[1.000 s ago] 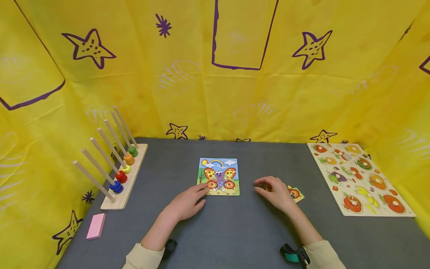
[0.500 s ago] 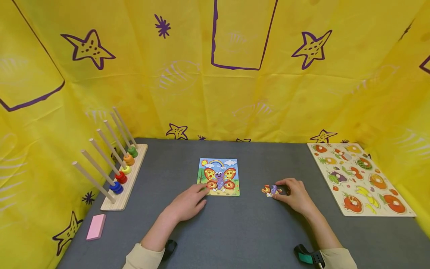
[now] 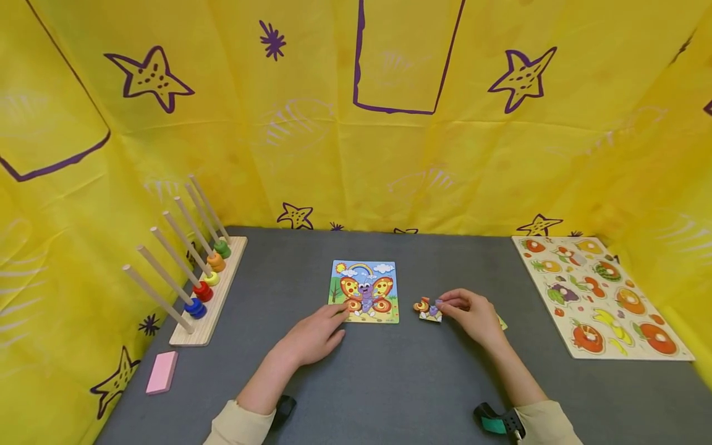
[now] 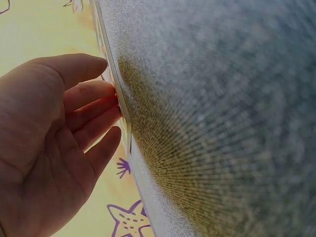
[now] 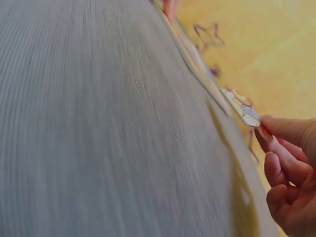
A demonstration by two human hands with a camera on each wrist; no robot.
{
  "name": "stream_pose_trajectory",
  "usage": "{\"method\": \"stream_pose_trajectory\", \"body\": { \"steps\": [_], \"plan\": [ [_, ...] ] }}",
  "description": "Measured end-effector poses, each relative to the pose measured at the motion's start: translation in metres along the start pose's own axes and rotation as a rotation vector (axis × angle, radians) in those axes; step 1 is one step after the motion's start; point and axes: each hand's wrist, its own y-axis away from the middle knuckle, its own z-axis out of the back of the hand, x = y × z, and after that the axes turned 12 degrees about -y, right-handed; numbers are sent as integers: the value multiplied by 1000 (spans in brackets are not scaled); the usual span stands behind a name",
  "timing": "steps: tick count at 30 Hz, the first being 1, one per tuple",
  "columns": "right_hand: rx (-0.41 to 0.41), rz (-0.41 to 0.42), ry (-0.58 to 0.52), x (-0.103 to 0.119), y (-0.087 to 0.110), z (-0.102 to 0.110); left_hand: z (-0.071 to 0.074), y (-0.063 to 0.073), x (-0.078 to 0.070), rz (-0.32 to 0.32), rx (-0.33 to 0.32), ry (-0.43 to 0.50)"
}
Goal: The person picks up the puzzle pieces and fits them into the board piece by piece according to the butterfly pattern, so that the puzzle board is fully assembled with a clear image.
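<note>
My left hand (image 3: pixel 311 337) rests its fingertips on the lower left corner of a butterfly puzzle board (image 3: pixel 369 278). In the left wrist view, the left hand's fingers (image 4: pixel 89 96) are loosely bent at the edge of the board. To the right of the board, my right hand (image 3: pixel 473 318) pinches a puzzle piece (image 3: pixel 428 310) with a purple and orange print between thumb and fingertips. The right wrist view has this piece (image 5: pixel 242 108) tilted, close over the table. Another puzzle piece (image 3: pixel 502 322) lies mostly hidden behind the right hand.
At the left stands a wooden peg stacker (image 3: pixel 214 309) with coloured rings, and a pink block (image 3: pixel 162 372) lies before it. A fruit puzzle board (image 3: pixel 603 300) lies at the right. Yellow cloth (image 3: pixel 389 161) hangs behind the grey table (image 3: pixel 378 389).
The right hand first drew right with the puzzle piece, then came back left and up toward the butterfly board. The other piece has come partly into sight again. The left hand has stayed put.
</note>
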Motion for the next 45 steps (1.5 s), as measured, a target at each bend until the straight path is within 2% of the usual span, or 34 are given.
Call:
{"method": "stream_pose_trajectory", "body": {
  "steps": [3,8,13,18,25,29,36,41,45],
  "plan": [
    [32,-23,-61,9,-6,-19,0,-1,0,5,0,9],
    [90,4,-105,23,-17,-55,0,-2,1,-1,-13,0],
    [109,22,-107,34,-28,-85,-1,-3,1,0,-27,38],
    [118,55,-60,41,-35,-104,-2,-3,2,16,-5,79],
    [110,123,31,43,-37,-116,1,2,0,15,28,83],
    [99,155,43,42,-36,-119,1,1,-1,25,40,69],
    [59,237,126,41,-34,-121,-1,-1,-2,47,40,36],
    [62,213,159,41,-35,-123,-1,0,-1,71,48,42],
    [55,196,167,40,-35,-124,0,-1,-1,60,30,38]
  ]
}}
